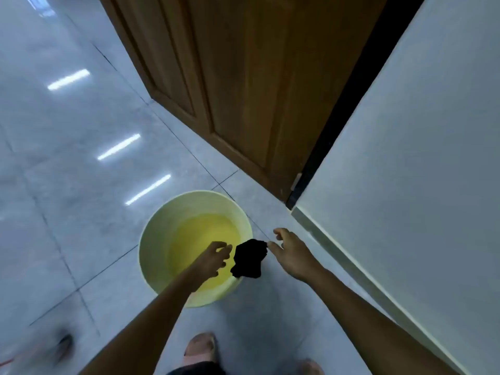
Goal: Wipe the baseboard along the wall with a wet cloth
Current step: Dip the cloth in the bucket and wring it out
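A black cloth [248,259] hangs bunched over the right rim of a pale yellow bucket [151,240] holding yellowish water. My right hand [290,254] pinches the cloth's upper corner between finger and thumb. My left hand [213,257] hovers over the water just left of the cloth, fingers spread, holding nothing. The pale baseboard [338,255] runs along the foot of the white wall [419,158] on the right, from the door frame toward me.
A brown wooden door [243,85] stands behind the bucket, with a dark gap beside the wall corner. Glossy grey floor tiles [67,158] spread to the left. My feet [201,347] show at the bottom edge, and a blurred shoe [61,345] at lower left.
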Demonstrator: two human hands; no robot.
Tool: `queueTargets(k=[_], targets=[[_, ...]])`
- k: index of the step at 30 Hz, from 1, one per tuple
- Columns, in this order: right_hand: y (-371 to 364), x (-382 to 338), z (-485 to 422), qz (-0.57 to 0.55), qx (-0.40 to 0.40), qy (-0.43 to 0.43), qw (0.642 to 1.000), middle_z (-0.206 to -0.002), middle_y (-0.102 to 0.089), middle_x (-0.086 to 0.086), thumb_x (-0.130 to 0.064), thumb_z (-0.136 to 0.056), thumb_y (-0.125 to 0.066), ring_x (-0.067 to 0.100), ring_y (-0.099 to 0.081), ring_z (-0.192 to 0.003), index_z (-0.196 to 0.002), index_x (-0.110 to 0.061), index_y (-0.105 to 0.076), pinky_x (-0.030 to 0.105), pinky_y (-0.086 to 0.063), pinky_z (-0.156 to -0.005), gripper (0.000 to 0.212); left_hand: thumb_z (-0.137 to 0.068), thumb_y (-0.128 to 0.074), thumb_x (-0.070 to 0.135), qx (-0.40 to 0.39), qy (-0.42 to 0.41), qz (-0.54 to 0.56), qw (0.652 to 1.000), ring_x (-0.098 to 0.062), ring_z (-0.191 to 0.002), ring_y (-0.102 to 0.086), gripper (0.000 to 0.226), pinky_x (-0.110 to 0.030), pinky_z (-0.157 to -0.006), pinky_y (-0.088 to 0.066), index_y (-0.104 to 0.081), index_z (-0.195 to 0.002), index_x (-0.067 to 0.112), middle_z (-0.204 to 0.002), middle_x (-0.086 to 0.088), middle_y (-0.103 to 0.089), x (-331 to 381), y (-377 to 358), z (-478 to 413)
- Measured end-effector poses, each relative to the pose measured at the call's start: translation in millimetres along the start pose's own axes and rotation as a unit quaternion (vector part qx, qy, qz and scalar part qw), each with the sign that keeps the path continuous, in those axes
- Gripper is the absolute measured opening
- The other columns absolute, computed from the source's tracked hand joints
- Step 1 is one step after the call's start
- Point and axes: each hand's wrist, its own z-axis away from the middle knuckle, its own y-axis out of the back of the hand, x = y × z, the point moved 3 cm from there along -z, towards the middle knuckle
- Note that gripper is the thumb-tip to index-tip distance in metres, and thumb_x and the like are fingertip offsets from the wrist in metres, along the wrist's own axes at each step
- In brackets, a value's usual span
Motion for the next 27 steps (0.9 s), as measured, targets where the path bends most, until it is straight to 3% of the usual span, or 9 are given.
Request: queueTargets(k=[3,7,10,13,16,19,22,24,27], targets=[[-28.4,28.5,-36.2,-0.113,-0.057,-0.046,0.991,-0.148,-0.035,0.006,-0.046,-0.095,-0.048,0.021,-0.04,-0.131,-0.147,-0.019,-0.026,0.031,-0.035,-0.098,0.063,-0.091,-0.038,0.058,-0.104,0.07,-0.013,0.992,-0.023,-0.111,-0.055,0.052,-0.033,-0.087,-0.046,-0.039,-0.128,0.021,-0.124,-0.006,-0.054,-24.3,-5.7,-43.2],[-56.9,50.4,-67.6,-0.273,-0.198,-0.08,0.938,-0.139,-0.048,0.003,-0.056,-0.091,-0.047,0.021,-0.047,-0.125,-0.138,-0.02,-0.042,0.04,-0.038,-0.101,0.059,-0.083,-0.04,0.067,-0.194,0.089,0.047,0.976,-0.024,-0.094,-0.064,0.073,-0.033,-0.079,-0.053,-0.055,-0.121,0.008,-0.108,-0.011,-0.065,-40.1,-10.0,-84.9],[-54.7,53.4,-72.7,-0.311,-0.257,-0.059,0.913,-0.128,-0.056,0.005,-0.051,-0.092,-0.049,0.026,-0.053,-0.119,-0.127,-0.016,-0.053,0.04,-0.043,-0.098,0.05,-0.088,-0.042,0.057,-0.245,0.055,0.049,0.967,-0.022,-0.085,-0.062,0.065,-0.031,-0.074,-0.053,-0.056,-0.123,0.005,-0.103,-0.011,-0.062,-37.1,-5.0,-88.3],[-44.7,48.0,-56.9,-0.281,-0.214,-0.033,0.935,-0.106,-0.058,0.005,-0.038,-0.091,-0.06,0.023,-0.059,-0.104,-0.107,-0.011,-0.054,0.04,-0.047,-0.098,0.032,-0.09,-0.05,0.038,-0.244,0.008,0.017,0.97,-0.015,-0.078,-0.065,0.046,-0.025,-0.07,-0.052,-0.058,-0.118,0.003,-0.098,-0.006,-0.067,-34.1,2.5,-76.9],[-34.4,37.4,-24.5,-0.238,-0.092,0.005,0.967,-0.1,-0.061,0.007,-0.027,-0.088,-0.068,0.021,-0.061,-0.096,-0.103,-0.011,-0.056,0.034,-0.055,-0.082,0.025,-0.095,-0.049,0.029,-0.206,-0.044,0.002,0.978,-0.011,-0.073,-0.065,0.036,-0.023,-0.063,-0.051,-0.056,-0.121,0.005,-0.092,-0.002,-0.069,-24.9,7.0,-45.4],[-22.3,17.7,16.9,-0.224,-0.002,0.033,0.974,-0.094,-0.065,0.007,-0.022,-0.086,-0.07,0.021,-0.065,-0.089,-0.095,-0.013,-0.058,0.034,-0.057,-0.072,0.018,-0.096,-0.047,0.032,-0.159,-0.118,0.008,0.98,-0.014,-0.093,-0.063,0.036,-0.026,-0.073,-0.053,-0.055,-0.125,0.011,-0.111,-0.002,-0.065,-3.4,9.3,-4.4],[-7.4,-11.4,60.3,-0.267,0.048,0.08,0.959,-0.088,-0.065,0.009,-0.018,-0.085,-0.07,0.022,-0.067,-0.084,-0.091,-0.009,-0.058,0.033,-0.056,-0.067,0.016,-0.095,-0.048,0.039,-0.105,-0.233,0.001,0.967,-0.014,-0.106,-0.059,0.037,-0.028,-0.085,-0.048,-0.054,-0.124,0.016,-0.119,0.0,-0.062,27.6,8.7,46.6],[1.0,-29.6,86.4,-0.321,0.045,0.11,0.94,-0.084,-0.063,0.01,-0.017,-0.086,-0.066,0.021,-0.065,-0.078,-0.086,-0.008,-0.057,0.031,-0.054,-0.062,0.012,-0.093,-0.051,0.04,-0.073,-0.307,0.016,0.949,-0.014,-0.103,-0.061,0.036,-0.028,-0.084,-0.05,-0.057,-0.119,0.016,-0.115,-0.001,-0.064,48.0,5.8,78.9],[7.0,-50.0,124.0,-0.462,-0.002,0.132,0.877,-0.083,-0.061,0.012,-0.03,-0.091,-0.055,0.023,-0.061,-0.078,-0.079,-0.008,-0.059,0.032,-0.051,-0.064,0.025,-0.091,-0.056,0.039,-0.033,-0.41,-0.006,0.912,-0.02,-0.094,-0.066,0.03,-0.038,-0.081,-0.054,-0.063,-0.106,0.015,-0.102,-0.007,-0.068,74.9,1.3,128.9]])
